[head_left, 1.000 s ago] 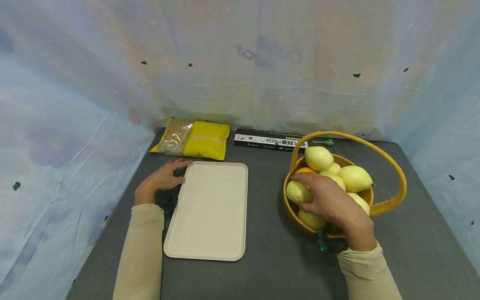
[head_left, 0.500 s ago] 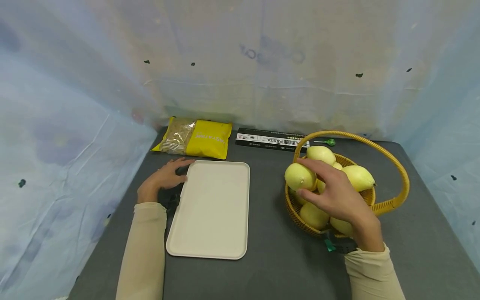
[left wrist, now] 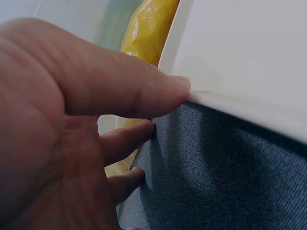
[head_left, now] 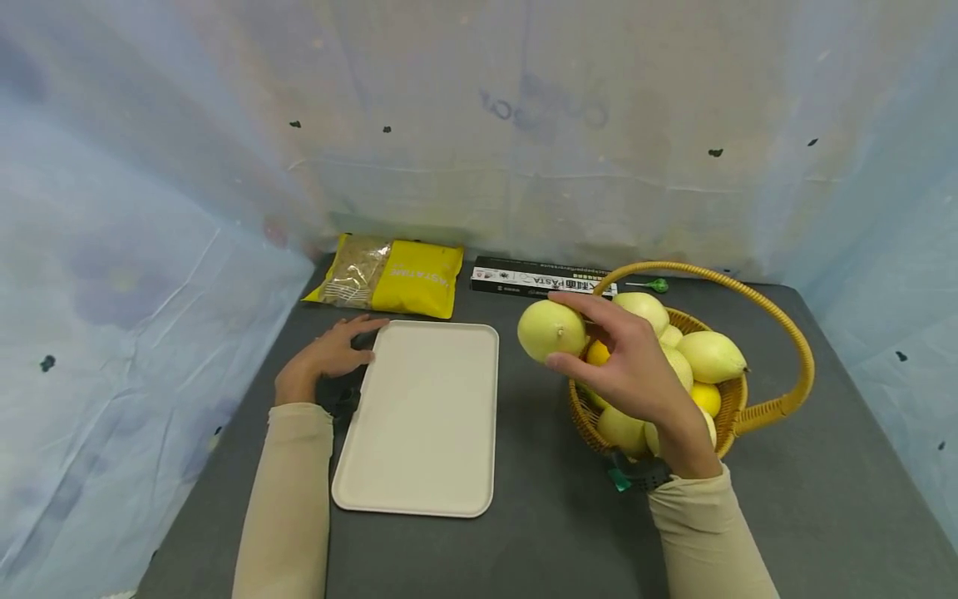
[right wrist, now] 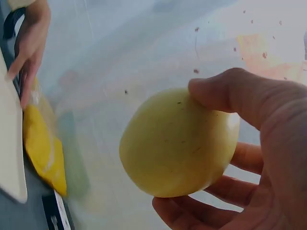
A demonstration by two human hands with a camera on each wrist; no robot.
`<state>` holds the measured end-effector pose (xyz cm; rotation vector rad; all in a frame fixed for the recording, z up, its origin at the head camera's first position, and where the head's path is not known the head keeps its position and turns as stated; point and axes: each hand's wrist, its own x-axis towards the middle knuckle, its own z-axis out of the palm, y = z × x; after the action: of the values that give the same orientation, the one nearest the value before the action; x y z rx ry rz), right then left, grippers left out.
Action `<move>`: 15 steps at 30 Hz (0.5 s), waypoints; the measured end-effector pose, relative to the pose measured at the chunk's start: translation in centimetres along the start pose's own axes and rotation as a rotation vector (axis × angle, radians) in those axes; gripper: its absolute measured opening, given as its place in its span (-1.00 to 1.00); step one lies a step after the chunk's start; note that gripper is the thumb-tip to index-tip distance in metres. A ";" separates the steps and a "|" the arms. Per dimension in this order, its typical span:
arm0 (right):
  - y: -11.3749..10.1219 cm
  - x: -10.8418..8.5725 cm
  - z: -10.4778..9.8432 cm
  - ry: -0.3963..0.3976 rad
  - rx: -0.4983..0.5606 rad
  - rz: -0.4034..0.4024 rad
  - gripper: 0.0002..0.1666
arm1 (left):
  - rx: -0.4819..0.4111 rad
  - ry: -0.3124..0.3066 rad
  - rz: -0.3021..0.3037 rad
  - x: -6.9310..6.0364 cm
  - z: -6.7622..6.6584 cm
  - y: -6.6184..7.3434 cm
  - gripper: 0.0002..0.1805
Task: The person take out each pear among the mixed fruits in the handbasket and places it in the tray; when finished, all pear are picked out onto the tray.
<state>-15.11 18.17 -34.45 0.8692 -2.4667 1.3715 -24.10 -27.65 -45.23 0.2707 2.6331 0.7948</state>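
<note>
My right hand grips a pale yellow-green pear between thumb and fingers. The pear is raised at the left side of the wicker basket, and in the right wrist view the pear fills the middle. Other pale pears and some orange-yellow fruit lie in the basket. At the upper left corner of a white tray, my left hand rests with extended fingers. Its thumb touches the rim of the tray in the left wrist view.
Behind the tray lies a yellow pasta bag. A long black pasta box is at the back, with a small green-headed item to its right. The tall basket handle arches over the fruit. Pale sheeting surrounds the grey table.
My right hand has lifted the pear out of the basket and carried it leftward toward the tray. An orange-yellow fruit is uncovered. My left hand stays at the tray corner.
</note>
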 end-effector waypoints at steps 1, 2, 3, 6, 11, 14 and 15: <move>-0.2 0.3 0.4 -0.005 0.017 -0.002 -0.16 | -0.002 -0.001 0.000 0.0 0.0 0.0 -0.25; -0.3 0.7 0.8 -0.011 0.034 -0.004 -0.17 | -0.002 -0.002 0.000 0.0 0.0 0.0 -0.25; -0.5 1.0 1.3 -0.019 0.049 -0.007 -0.17 | -0.003 -0.004 0.000 0.1 0.1 0.0 -0.25; -0.7 2.1 2.6 -0.048 0.103 -0.017 -0.18 | -0.008 -0.006 -0.003 0.1 0.1 -0.1 -0.25; -0.7 4.1 4.9 -0.076 0.167 -0.023 -0.19 | 0.000 -0.001 -0.004 0.1 0.2 0.1 -0.26; -0.5 5.3 6.2 -0.091 0.202 -0.018 -0.21 | 0.009 0.005 -0.009 0.1 0.2 0.1 -0.26; -0.3 5.7 6.7 -0.099 0.212 -0.014 -0.22 | 0.010 0.007 -0.011 0.1 0.3 0.1 -0.26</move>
<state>-18.78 10.23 -35.50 1.0199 -2.4118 1.6455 -24.09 -27.40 -45.40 0.2556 2.6433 0.7810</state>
